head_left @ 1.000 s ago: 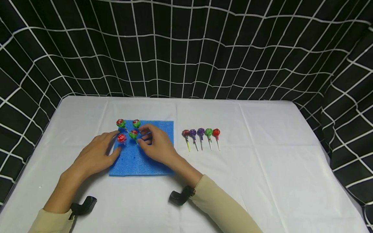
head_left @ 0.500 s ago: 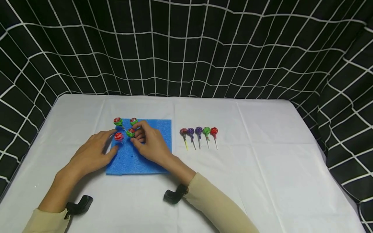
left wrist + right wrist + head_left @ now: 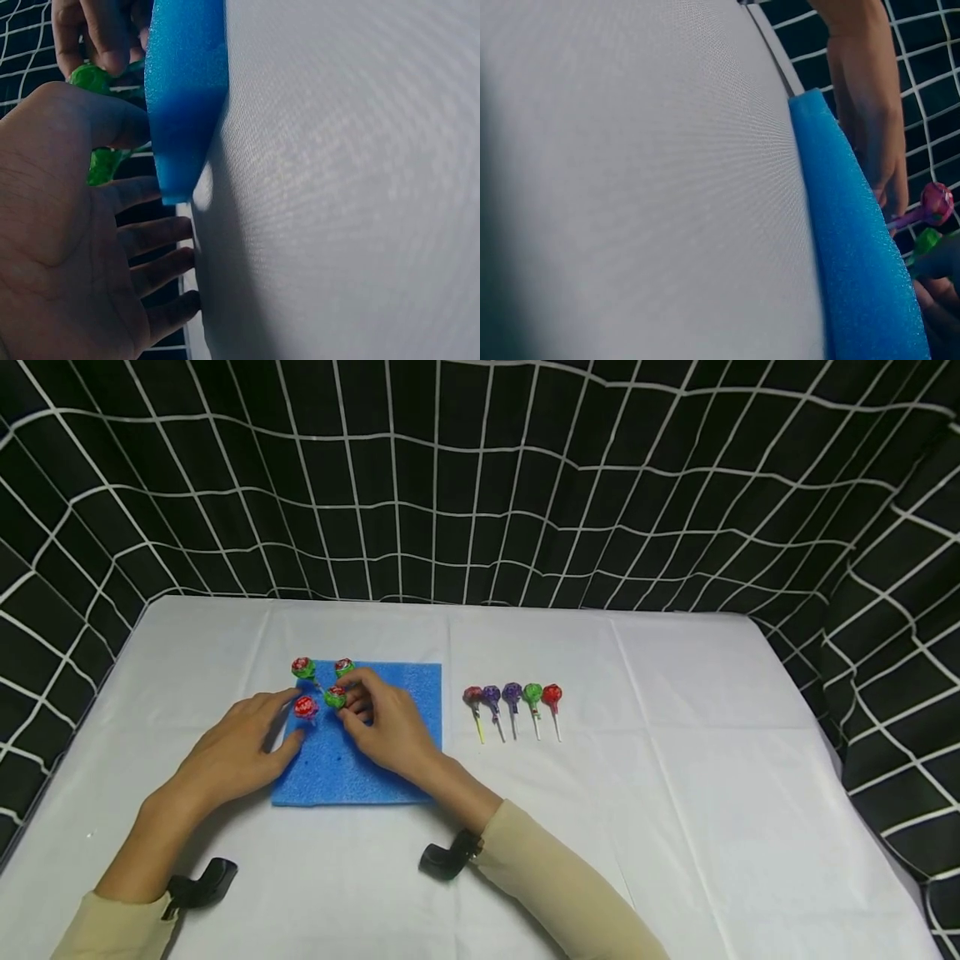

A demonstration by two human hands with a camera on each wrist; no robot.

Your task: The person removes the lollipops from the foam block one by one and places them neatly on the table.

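Green-red lollipop (image 3: 335, 697), pinched in right grip (image 3: 392, 722), over blue foam (image 3: 352, 787); left grip (image 3: 234, 753) spread

"What's the foam board (image 3: 360, 783) like?"

"Blue and roughly square, lying flat left of centre in the head view, with small dark holes showing in its lower left part."

"And the red-and-green lollipop (image 3: 335, 697)?"

"Round and wrapped, pinched in the right hand (image 3: 388, 724) over the board's left half. I can't tell whether its stick is in the foam."

"The pinkish-red lollipop (image 3: 306, 707)?"

"Head up, stick towards the foam, near the board's left edge."
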